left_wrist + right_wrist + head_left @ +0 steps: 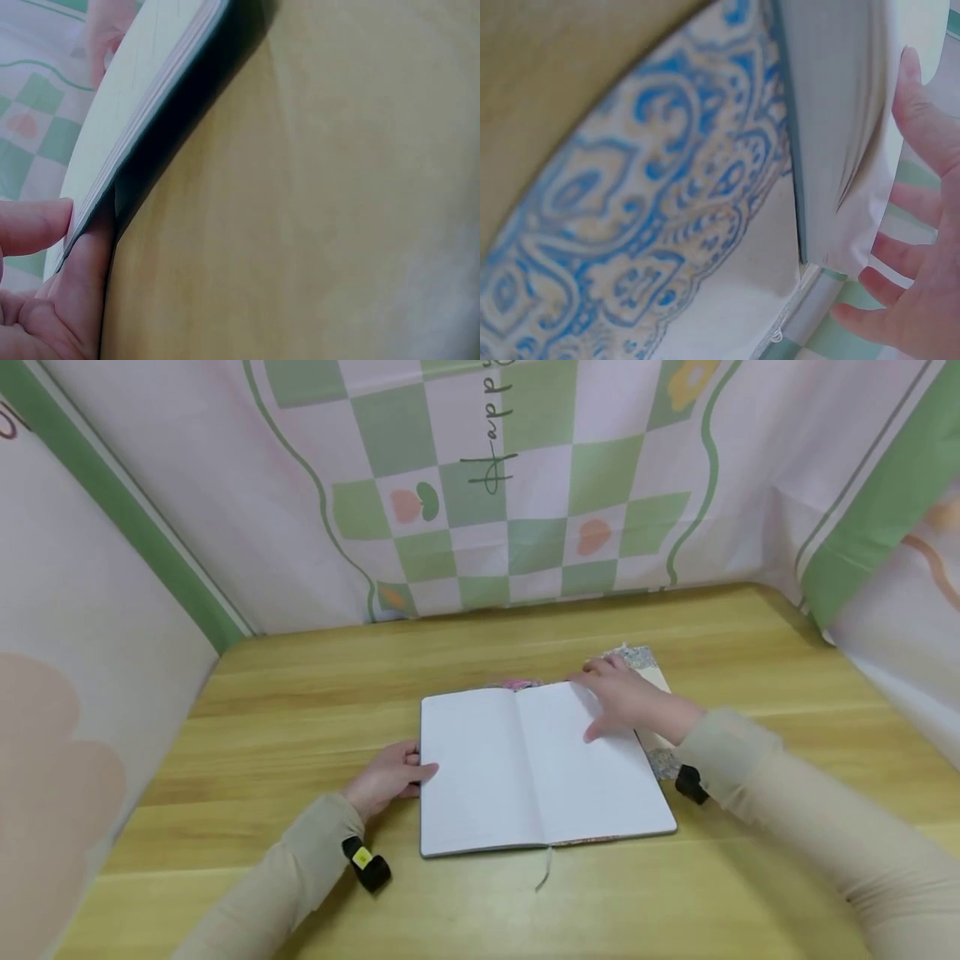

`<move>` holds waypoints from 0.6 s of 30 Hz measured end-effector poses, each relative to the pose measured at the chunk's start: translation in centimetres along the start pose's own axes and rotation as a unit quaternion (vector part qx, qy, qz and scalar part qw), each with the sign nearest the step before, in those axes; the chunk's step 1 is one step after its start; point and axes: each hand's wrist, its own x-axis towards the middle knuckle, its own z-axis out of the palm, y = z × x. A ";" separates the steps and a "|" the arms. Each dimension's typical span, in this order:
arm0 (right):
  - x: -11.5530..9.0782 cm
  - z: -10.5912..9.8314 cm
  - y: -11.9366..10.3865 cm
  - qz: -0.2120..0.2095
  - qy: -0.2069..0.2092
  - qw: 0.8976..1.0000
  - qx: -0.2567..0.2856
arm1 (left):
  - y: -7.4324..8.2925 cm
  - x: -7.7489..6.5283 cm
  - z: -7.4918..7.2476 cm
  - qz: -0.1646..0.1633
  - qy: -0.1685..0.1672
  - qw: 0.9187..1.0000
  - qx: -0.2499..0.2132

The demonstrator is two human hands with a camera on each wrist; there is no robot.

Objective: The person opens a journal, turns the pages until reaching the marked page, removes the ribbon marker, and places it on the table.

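Observation:
An open notebook (480,768) with blank-looking white pages lies in the middle of the table. My left hand (382,779) grips its left edge, thumb on the page and fingers under the dark cover (161,154), as the left wrist view shows. Over the upper part of the right page, my right hand (630,700) rests with its fingers spread toward the top edge. In the right wrist view the thumb touches the page, and some page edges (866,127) bow apart. A grey ribbon bookmark (548,867) hangs out at the bottom of the spine.
Partly under the notebook's right side lies a flat cream item (654,679) with a blue ornamental pattern (641,195). Something pink (517,684) peeks out behind the top edge. The wooden table (300,693) meets a checkered green and white cloth (472,485) at the back.

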 end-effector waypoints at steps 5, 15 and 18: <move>-0.1 -0.2 -0.4 -0.002 0.011 1.000 -0.010 | 0.2 -0.1 -0.1 -0.003 0.002 1.000 0.001; -1.4 0.0 -1.3 -0.043 0.055 0.997 -0.008 | 0.2 0.0 0.1 -0.015 0.005 1.000 0.003; -1.9 -0.1 -1.6 -0.053 0.050 0.997 0.015 | 0.3 -0.1 0.1 -0.015 0.006 1.000 0.004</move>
